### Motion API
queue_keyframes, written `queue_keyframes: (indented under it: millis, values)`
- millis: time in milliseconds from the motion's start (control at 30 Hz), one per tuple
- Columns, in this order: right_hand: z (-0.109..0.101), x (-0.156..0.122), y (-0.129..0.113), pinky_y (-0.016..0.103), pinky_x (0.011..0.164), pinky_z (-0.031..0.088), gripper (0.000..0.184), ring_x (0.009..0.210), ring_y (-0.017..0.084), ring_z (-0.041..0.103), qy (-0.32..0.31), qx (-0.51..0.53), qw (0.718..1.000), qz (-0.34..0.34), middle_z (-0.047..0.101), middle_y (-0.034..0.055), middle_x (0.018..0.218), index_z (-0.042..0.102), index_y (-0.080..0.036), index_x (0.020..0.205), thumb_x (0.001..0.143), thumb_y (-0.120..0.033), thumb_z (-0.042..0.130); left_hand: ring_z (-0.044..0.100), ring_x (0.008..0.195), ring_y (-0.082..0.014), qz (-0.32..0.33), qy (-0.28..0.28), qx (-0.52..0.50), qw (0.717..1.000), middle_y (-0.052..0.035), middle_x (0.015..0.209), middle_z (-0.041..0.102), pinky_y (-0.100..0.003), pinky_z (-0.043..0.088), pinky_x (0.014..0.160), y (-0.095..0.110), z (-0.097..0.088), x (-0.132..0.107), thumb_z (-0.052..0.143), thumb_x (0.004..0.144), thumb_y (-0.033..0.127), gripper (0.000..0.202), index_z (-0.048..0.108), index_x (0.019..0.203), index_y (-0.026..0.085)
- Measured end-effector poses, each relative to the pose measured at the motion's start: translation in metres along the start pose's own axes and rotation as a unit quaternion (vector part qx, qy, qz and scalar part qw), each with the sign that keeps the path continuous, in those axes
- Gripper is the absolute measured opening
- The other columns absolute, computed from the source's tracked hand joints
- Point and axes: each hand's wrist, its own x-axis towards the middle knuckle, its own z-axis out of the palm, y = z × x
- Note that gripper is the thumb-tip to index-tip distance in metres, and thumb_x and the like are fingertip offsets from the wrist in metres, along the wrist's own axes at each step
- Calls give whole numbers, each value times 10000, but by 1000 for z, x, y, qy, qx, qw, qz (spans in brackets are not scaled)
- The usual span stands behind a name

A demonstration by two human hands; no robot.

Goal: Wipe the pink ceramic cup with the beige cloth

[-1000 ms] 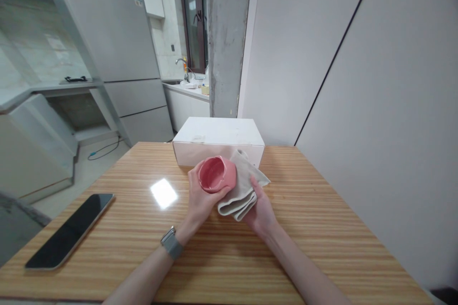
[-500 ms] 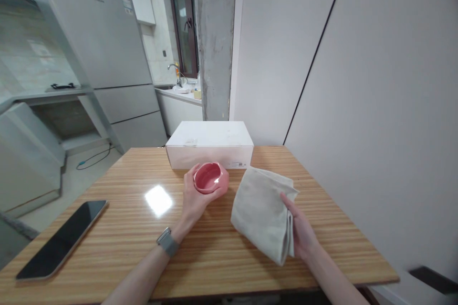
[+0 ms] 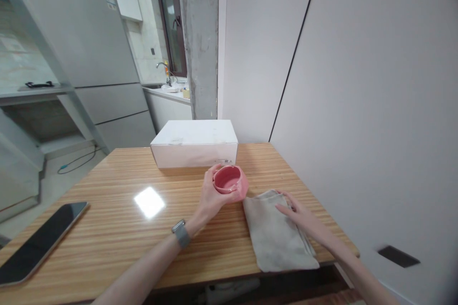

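Note:
My left hand (image 3: 210,196) is wrapped round a small pink bowl (image 3: 230,181) and holds it a little above the wooden table (image 3: 118,233), mouth tilted up. A folded beige cloth (image 3: 275,232) lies flat on the table near its right edge, just right of the bowl. My right hand (image 3: 299,213) rests on the cloth's upper right part with its fingers stretched out flat. A grey watch sits on my left wrist.
A white box (image 3: 195,144) stands at the table's far edge behind the bowl. A black phone (image 3: 37,242) lies at the front left. The wall runs close along the table's right side. A fridge and a counter with a sink are beyond.
The cloth left the bowl, swung out to the right and now lies flat on the table under my opened right hand. My left hand carried the bowl slightly right.

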Motion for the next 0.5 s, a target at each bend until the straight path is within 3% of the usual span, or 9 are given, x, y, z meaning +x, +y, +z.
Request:
queue_keyframes:
  millis: [167, 400, 500]
  values:
    - [-13, 1, 22, 403, 871, 465, 593, 950, 252, 636, 17, -126, 990, -55, 689, 73, 1020, 501, -193, 1249, 688, -316, 651, 514, 1155, -250, 37, -14, 15, 999, -86, 1262, 473, -448, 403, 1005, -4, 36, 10, 844, 532, 273, 876, 406, 1291, 252]
    - [-15, 3, 24, 367, 715, 473, 639, 691, 214, 623, 107, -189, 975, -44, 642, -27, 711, 506, -213, 1244, 624, -305, 632, 483, 1137, -250, 76, -88, 51, 992, -72, 1200, 427, -433, 393, 1002, -11, 76, 25, 844, 534, 303, 815, 448, 1245, 254]
    - [-16, 7, 27, 364, 724, 464, 638, 684, 210, 607, 130, -211, 967, -55, 603, -38, 682, 522, -215, 1231, 609, -309, 635, 474, 1140, -251, 82, -99, 43, 991, -77, 1207, 406, -434, 390, 1003, -19, 87, 26, 834, 555, 308, 787, 444, 1236, 249]
